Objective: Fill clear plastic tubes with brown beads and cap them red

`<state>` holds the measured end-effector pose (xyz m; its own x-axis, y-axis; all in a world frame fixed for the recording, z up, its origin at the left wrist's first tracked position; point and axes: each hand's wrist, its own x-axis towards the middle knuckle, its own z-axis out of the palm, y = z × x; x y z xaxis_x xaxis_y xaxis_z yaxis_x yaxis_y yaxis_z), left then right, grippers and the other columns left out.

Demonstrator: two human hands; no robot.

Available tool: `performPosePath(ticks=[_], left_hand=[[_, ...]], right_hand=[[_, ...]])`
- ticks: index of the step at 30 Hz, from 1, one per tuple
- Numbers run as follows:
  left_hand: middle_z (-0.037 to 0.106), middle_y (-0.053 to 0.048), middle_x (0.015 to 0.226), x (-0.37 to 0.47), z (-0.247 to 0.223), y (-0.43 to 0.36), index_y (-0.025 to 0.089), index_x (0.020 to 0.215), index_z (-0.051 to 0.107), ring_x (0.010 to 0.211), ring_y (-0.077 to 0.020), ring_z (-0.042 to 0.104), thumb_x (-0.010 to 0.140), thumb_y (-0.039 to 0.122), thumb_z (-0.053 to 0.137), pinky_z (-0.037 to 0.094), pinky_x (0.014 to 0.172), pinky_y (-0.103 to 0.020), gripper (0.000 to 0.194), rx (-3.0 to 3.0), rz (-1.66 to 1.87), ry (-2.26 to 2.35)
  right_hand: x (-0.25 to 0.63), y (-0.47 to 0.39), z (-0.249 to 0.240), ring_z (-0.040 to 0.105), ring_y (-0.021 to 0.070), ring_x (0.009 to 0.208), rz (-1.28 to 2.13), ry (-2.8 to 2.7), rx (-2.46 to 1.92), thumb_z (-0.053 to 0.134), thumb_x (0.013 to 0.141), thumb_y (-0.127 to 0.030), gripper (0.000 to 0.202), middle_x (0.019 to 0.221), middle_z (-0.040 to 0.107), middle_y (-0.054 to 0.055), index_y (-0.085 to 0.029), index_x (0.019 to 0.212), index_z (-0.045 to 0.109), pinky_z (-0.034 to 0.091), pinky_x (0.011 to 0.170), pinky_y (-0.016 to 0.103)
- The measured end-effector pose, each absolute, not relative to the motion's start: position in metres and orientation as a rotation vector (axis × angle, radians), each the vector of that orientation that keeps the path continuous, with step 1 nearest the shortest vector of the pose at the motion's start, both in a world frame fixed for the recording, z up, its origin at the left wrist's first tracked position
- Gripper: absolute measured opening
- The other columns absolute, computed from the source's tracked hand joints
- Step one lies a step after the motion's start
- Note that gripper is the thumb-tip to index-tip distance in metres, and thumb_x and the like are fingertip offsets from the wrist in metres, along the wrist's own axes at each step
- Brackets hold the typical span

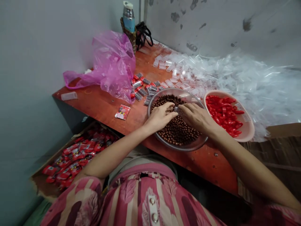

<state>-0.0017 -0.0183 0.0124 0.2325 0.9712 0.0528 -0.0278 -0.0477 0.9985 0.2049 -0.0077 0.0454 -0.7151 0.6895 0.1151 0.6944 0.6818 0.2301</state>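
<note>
fingers: both sets meet over the middle of the bowl, pinched together on a small clear tube point(176, 109) held between the two hands; how tight the grip is, can't really tell
tube: tiny see-through thing, mostly hidden by fingertips, long axis looks like it runs left-right between the hands; which end is the open one I can't make out
left hand point(160, 117): palm down, fingers curled in, resting right on the brown beads point(178, 131), forearm coming in from the near left
right hand point(196, 116): palm down too, thumb and fingers bunched toward the tube, wrist over the bowl's right edge, forearm stretching back to the near right
bowl point(164, 145): round metal one, sits on the near edge of the red table point(103, 105), full of small brown beads
pink basin point(246, 131): just right of the bowl, touching or nearly, holds red caps point(223, 114)
clear tubes point(235, 75): big heap at the far right of the table
filled tubes point(144, 86): small pile just beyond the bowl, red-capped
pink bag point(113, 62): crumpled, far left
red packet point(122, 112): lies flat, left of the bowl
bottle point(129, 17): upright in the far corner
carton point(75, 153): down at the near left, below the table, full of red packets
</note>
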Motion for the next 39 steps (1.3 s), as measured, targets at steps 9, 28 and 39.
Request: performPosePath(ticks=[9, 28, 39], left_hand=[[0.072, -0.011, 0.108, -0.02, 0.004, -0.006, 0.014, 0.106, 0.067, 0.098, -0.0189, 0.069, 0.082, 0.021, 0.061, 0.055, 0.091, -0.033, 0.026, 1.416, 1.261, 1.074], [0.074, -0.009, 0.106, 0.002, 0.001, -0.013, 0.014, 0.108, 0.069, 0.099, -0.0203, 0.068, 0.078, 0.02, 0.063, 0.052, 0.094, -0.034, 0.031, 1.435, 1.152, 0.912], [0.075, -0.006, 0.098, 0.003, 0.012, -0.009, 0.016, 0.095, 0.075, 0.093, -0.0201, 0.068, 0.07, 0.025, 0.071, 0.052, 0.089, -0.033, 0.026, 1.348, 0.972, 0.748]], right_hand=[[0.176, 0.023, 0.001, 0.06, 0.0221, 0.088, 0.031, -3.287, -0.921, 0.047, 0.084, -0.005, 0.025, 0.099, 0.065, 0.016, -0.006, 0.104, 0.061, 0.047, 0.079, 0.033], [0.188, -0.022, 0.022, 0.066, 0.0169, 0.086, 1.219, -1.717, -1.173, 0.077, 0.073, -0.032, 0.033, 0.094, 0.072, 0.001, -0.022, 0.103, 0.067, 0.053, 0.085, 0.034], [0.215, -0.017, 0.068, 0.067, 0.0194, 0.096, 0.585, -2.371, -1.057, 0.052, 0.092, -0.032, 0.026, 0.105, 0.071, 0.006, -0.025, 0.112, 0.068, 0.053, 0.087, 0.032]])
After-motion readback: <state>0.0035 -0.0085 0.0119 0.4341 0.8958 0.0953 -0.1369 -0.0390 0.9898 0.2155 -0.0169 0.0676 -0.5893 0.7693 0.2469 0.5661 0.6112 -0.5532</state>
